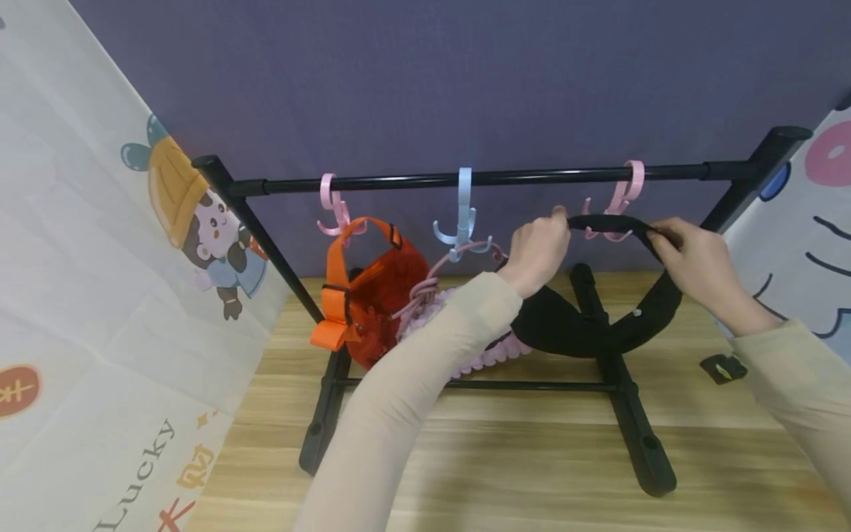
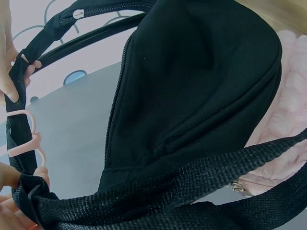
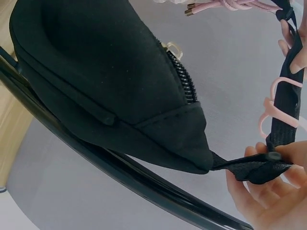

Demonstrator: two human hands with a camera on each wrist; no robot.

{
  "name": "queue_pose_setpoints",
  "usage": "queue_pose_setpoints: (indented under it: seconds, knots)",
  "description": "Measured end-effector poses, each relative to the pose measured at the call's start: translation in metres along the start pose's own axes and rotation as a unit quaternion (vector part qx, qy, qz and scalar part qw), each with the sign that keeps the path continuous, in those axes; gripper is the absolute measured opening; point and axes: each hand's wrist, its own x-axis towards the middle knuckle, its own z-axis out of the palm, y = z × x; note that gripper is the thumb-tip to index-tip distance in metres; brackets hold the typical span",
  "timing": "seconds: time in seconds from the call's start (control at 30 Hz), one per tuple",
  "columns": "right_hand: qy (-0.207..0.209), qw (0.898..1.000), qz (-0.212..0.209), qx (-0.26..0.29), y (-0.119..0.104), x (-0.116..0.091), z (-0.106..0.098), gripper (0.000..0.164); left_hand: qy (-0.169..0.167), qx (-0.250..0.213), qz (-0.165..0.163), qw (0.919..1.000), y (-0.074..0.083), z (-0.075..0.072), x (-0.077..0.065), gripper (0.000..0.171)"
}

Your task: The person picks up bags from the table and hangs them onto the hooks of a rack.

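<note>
A black waist bag (image 1: pixel 585 325) hangs by its strap (image 1: pixel 608 224) between the two hands. My left hand (image 1: pixel 541 251) grips one end of the strap, and my right hand (image 1: pixel 698 266) pinches the other end beside the bag body. The stretch between them crosses a pink hook (image 1: pixel 625 196) on the rack's right side. In the left wrist view, the hook's prongs (image 2: pixel 24 143) lie against the strap; whether they bear its weight I cannot tell. Zippers run along the bag in both wrist views. My left forearm partly hides a pink ruffled bag (image 1: pixel 492 355).
An orange bag (image 1: pixel 392 273) hangs from the left pink hook (image 1: pixel 330 196). The ruffled bag's cord loops on a blue hook (image 1: pixel 464 210). A black rack (image 1: pixel 399 181) stands on the wooden table (image 1: pixel 505 451). Right of it lies a small black object (image 1: pixel 723 368).
</note>
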Motion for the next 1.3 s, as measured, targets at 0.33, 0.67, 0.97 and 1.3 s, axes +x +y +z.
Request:
queue_pose_setpoints:
  seconds: [0.33, 0.67, 0.97, 1.3]
  knots:
    - [-0.01, 1.0, 0.001, 0.0, 0.001, -0.002, 0.001, 0.026, -0.002, 0.007, 0.007, 1.0, -0.001, 0.002, -0.003, 0.019]
    - [-0.008, 1.0, -0.008, 0.004, 0.002, -0.003, 0.005, 0.025, -0.015, 0.013, 0.011, 0.9997, -0.001, 0.006, -0.008, 0.019]
    - [-0.025, 1.0, 0.012, 0.013, 0.003, -0.006, 0.009, 0.027, -0.029, 0.002, 0.0, 0.9996, 0.002, 0.013, -0.013, 0.018]
    - [-0.046, 0.998, 0.024, 0.023, 0.005, -0.012, 0.018, 0.029, -0.04, -0.032, 0.0, 0.9987, 0.005, 0.02, -0.021, 0.017]
